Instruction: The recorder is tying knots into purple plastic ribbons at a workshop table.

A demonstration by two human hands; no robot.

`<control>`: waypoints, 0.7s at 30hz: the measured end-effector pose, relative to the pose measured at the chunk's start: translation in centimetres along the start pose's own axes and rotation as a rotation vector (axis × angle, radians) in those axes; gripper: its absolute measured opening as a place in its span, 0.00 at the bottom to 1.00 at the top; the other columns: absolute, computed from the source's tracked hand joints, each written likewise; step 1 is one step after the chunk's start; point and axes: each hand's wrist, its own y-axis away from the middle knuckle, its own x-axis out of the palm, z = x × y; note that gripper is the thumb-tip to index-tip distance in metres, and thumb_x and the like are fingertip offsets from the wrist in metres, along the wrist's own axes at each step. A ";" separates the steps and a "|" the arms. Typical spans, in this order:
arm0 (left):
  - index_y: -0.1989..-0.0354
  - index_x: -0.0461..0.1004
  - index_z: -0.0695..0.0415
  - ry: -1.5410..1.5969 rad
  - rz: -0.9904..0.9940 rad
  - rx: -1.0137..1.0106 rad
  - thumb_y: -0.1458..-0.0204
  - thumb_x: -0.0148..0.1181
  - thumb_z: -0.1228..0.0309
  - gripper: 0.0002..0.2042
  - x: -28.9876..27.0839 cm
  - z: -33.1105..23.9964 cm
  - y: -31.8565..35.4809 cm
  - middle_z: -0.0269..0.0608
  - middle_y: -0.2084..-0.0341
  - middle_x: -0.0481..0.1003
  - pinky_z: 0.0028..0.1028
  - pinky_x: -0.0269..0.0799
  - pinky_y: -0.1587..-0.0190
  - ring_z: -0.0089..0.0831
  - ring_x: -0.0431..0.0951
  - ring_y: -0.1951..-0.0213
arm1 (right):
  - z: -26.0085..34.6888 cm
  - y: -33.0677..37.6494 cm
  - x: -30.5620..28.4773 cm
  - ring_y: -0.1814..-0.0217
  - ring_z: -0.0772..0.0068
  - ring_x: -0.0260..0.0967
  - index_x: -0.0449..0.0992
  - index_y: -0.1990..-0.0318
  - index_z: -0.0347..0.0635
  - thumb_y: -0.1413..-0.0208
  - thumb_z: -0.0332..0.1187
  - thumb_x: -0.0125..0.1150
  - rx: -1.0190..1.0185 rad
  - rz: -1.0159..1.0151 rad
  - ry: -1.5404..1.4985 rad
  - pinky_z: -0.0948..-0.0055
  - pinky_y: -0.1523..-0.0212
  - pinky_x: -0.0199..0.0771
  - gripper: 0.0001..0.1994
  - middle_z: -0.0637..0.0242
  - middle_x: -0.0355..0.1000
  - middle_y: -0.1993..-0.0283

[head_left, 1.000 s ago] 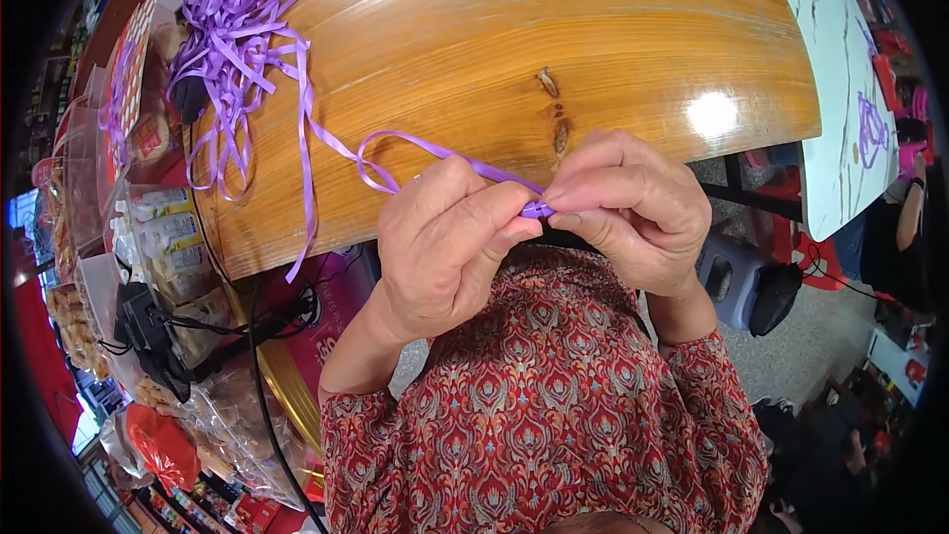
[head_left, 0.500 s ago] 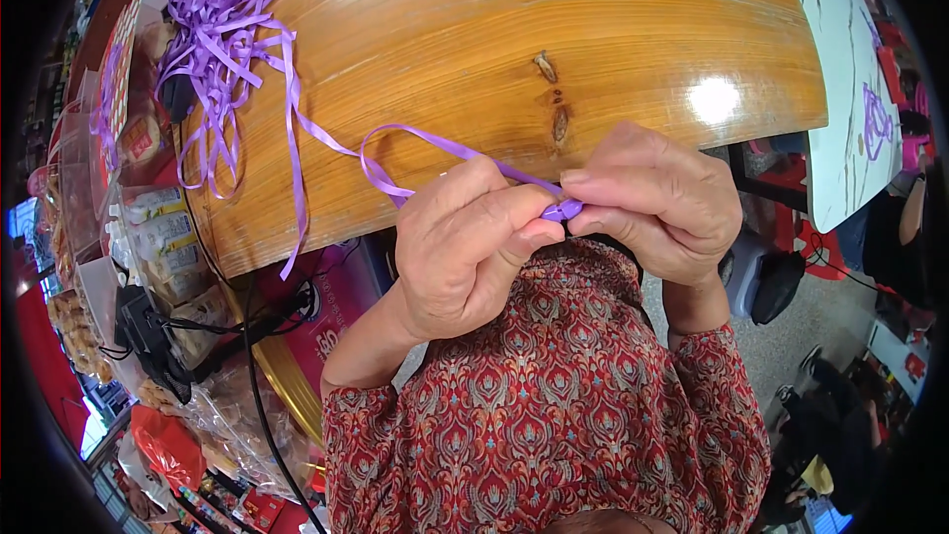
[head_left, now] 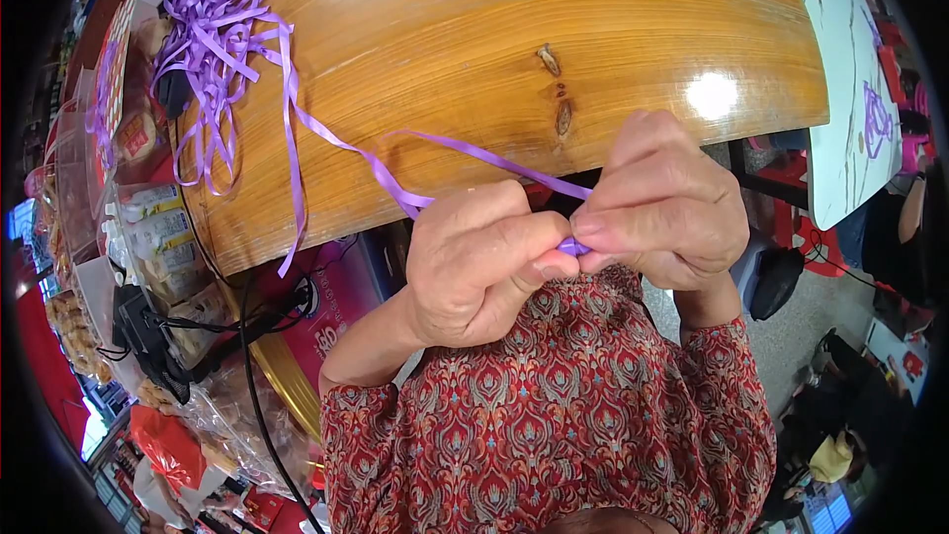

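Note:
A small folded piece of purple ribbon (head_left: 571, 246) is pinched between my two hands, just off the near edge of the wooden table. My left hand (head_left: 489, 262) grips it from the left with thumb and forefinger. On its other side, my right hand (head_left: 677, 213) pinches it, the thumb and fingers nearly meeting the left fingertips. Most of the folded part is hidden by the fingers. A loose purple strand (head_left: 494, 160) arcs over the table between both hands. Another length (head_left: 341, 138) runs back toward a tangled heap of purple ribbon (head_left: 213, 30) at the far left.
The wooden table (head_left: 445, 69) curves ahead of me, with a white marbled table (head_left: 840, 69) to its right. Packaged goods (head_left: 163, 242) and black cables (head_left: 252, 366) crowd the left side. A red bag (head_left: 168, 445) lies lower left. Another person (head_left: 850, 405) appears at lower right.
Both hands have come slightly nearer to me, and their fingertips have closed in, covering more of the folded ribbon. The loose strand over the table has straightened a little.

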 end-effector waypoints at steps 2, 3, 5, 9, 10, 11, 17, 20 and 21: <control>0.72 0.75 0.60 0.033 -0.008 0.038 0.54 0.63 0.67 0.09 0.2 0.1 0.3 0.37 0.87 0.59 0.29 0.51 0.84 0.31 0.60 0.86 | 0.5 0.4 0.4 0.73 0.69 0.66 0.81 0.70 0.39 0.66 0.30 0.70 -0.021 -0.036 0.016 0.75 0.74 0.65 0.11 0.67 0.72 0.73; 0.72 0.75 0.60 0.034 -0.008 0.034 0.54 0.63 0.67 0.09 0.2 0.0 0.5 0.37 0.87 0.59 0.29 0.51 0.84 0.31 0.60 0.86 | 0.7 0.5 0.4 0.73 0.69 0.66 0.81 0.70 0.39 0.66 0.30 0.70 -0.018 -0.035 0.014 0.75 0.74 0.65 0.11 0.67 0.72 0.73; 0.72 0.75 0.61 0.053 0.028 0.005 0.53 0.62 0.68 0.08 0.0 -0.3 0.5 0.37 0.87 0.60 0.29 0.52 0.85 0.31 0.60 0.87 | 1.2 0.6 0.4 0.74 0.70 0.66 0.80 0.70 0.38 0.66 0.29 0.70 -0.025 -0.006 0.076 0.76 0.75 0.65 0.11 0.67 0.72 0.74; 0.71 0.75 0.62 0.083 0.121 0.002 0.52 0.62 0.70 0.07 -0.3 -1.2 0.1 0.37 0.87 0.60 0.29 0.52 0.85 0.31 0.61 0.87 | 0.9 0.9 0.0 0.75 0.71 0.66 0.80 0.71 0.36 0.67 0.29 0.69 -0.139 0.017 0.092 0.77 0.78 0.63 0.11 0.66 0.72 0.75; 0.71 0.75 0.62 0.110 0.153 -0.011 0.52 0.61 0.71 0.07 -0.3 -1.3 0.0 0.38 0.87 0.60 0.29 0.53 0.85 0.31 0.61 0.87 | 0.8 1.2 0.0 0.75 0.72 0.65 0.79 0.71 0.35 0.67 0.29 0.69 -0.175 0.008 0.082 0.77 0.79 0.62 0.11 0.65 0.72 0.75; 0.71 0.74 0.63 0.132 0.179 -0.024 0.52 0.61 0.71 0.07 -0.3 -1.4 0.0 0.38 0.87 0.60 0.29 0.54 0.86 0.32 0.62 0.87 | 0.7 1.3 0.0 0.76 0.72 0.65 0.79 0.72 0.34 0.67 0.29 0.68 -0.215 0.001 0.068 0.78 0.80 0.61 0.12 0.65 0.72 0.75; 0.72 0.74 0.64 0.266 0.112 -0.072 0.51 0.61 0.71 0.07 0.8 -1.7 0.4 0.41 0.85 0.64 0.29 0.56 0.85 0.33 0.64 0.86 | 0.4 1.0 -0.1 0.76 0.72 0.65 0.78 0.72 0.33 0.69 0.29 0.68 -0.329 -0.039 0.098 0.77 0.81 0.61 0.13 0.65 0.71 0.76; 0.71 0.74 0.64 0.188 0.191 -0.177 0.48 0.59 0.70 0.09 0.2 -1.6 -0.7 0.42 0.84 0.66 0.28 0.60 0.79 0.35 0.67 0.82 | 0.2 1.0 -0.7 0.75 0.71 0.67 0.78 0.69 0.33 0.65 0.29 0.69 -0.148 0.018 0.093 0.75 0.79 0.64 0.12 0.64 0.72 0.75; 0.71 0.74 0.64 0.184 0.192 -0.164 0.48 0.59 0.70 0.09 0.6 -1.4 -0.6 0.42 0.84 0.66 0.28 0.60 0.79 0.35 0.67 0.82 | -0.1 0.8 -1.0 0.75 0.71 0.67 0.78 0.69 0.33 0.65 0.29 0.69 -0.158 0.016 0.102 0.75 0.79 0.64 0.12 0.64 0.72 0.75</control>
